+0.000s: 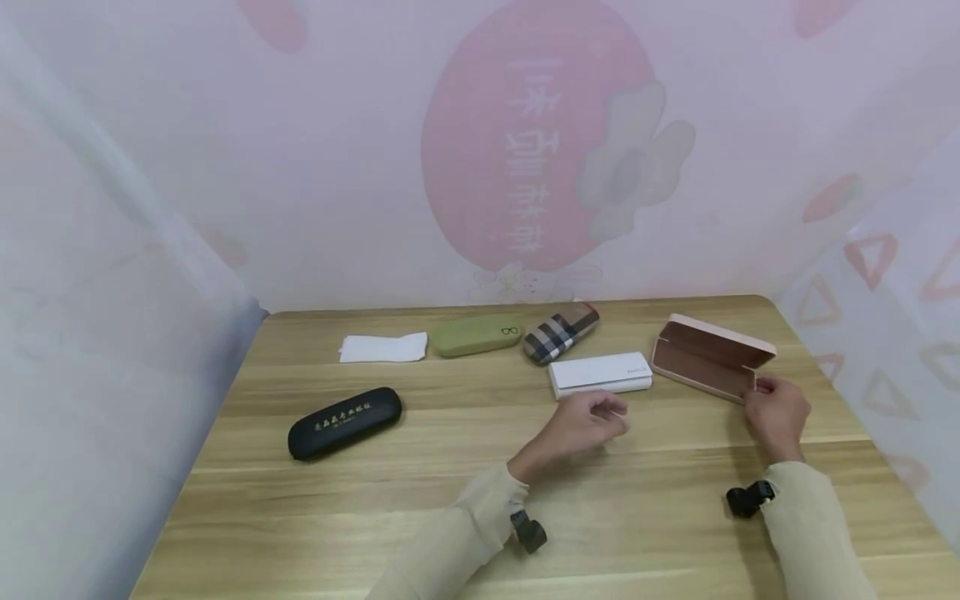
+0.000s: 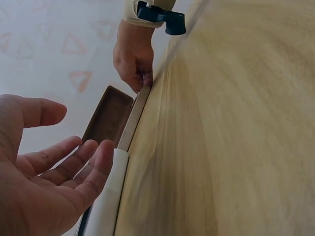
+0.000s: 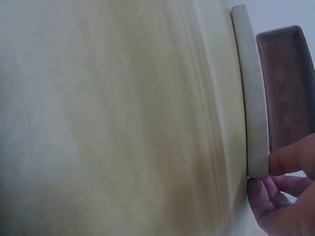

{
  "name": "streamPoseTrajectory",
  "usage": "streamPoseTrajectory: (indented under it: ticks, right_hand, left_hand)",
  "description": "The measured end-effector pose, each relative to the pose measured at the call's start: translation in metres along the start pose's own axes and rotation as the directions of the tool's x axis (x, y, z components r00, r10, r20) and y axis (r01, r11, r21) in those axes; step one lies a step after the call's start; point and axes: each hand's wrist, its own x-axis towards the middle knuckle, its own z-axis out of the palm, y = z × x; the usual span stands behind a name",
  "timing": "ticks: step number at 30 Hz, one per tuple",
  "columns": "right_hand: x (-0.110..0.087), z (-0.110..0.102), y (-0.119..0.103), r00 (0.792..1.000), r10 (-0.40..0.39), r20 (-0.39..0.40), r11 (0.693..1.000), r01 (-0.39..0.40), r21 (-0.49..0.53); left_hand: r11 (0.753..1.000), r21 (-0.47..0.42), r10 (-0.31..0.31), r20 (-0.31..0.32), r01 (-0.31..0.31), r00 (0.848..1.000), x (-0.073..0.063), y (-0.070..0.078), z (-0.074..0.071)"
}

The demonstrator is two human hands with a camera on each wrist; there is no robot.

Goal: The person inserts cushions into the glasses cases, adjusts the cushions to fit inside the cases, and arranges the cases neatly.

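Note:
An open glasses case, pale outside and brown inside, lies at the right of the table with its lid raised. My right hand pinches the case's near right corner; in the right wrist view, thumb and fingers grip the end of its pale wall. Over the table, just in front of a closed white glasses case, my left hand hovers with relaxed, slightly bent fingers. Nothing is in its grasp, as the left wrist view shows the palm bare.
A plaid glasses case, a green glasses case and a folded white cloth lie along the back. At the left is a black glasses case with gold lettering. Printed fabric walls surround the wooden table.

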Motion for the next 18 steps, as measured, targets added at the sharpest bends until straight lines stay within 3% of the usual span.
streamPoseTrajectory:
  ticks: [7, 18]
  right_hand:
    - [-0.006, -0.013, 0.008, 0.998, -0.006, 0.062, 0.999, 0.009, -0.053]
    - [-0.011, -0.034, 0.018, 0.979, -0.010, 0.206, 0.991, 0.037, -0.128]
  left_hand:
    - [0.997, -0.071, 0.006, 0.036, -0.004, 0.999, 0.003, -0.001, 0.006]
    - [0.998, -0.051, -0.028, 0.090, 0.032, 0.996, 0.010, -0.002, 0.021]
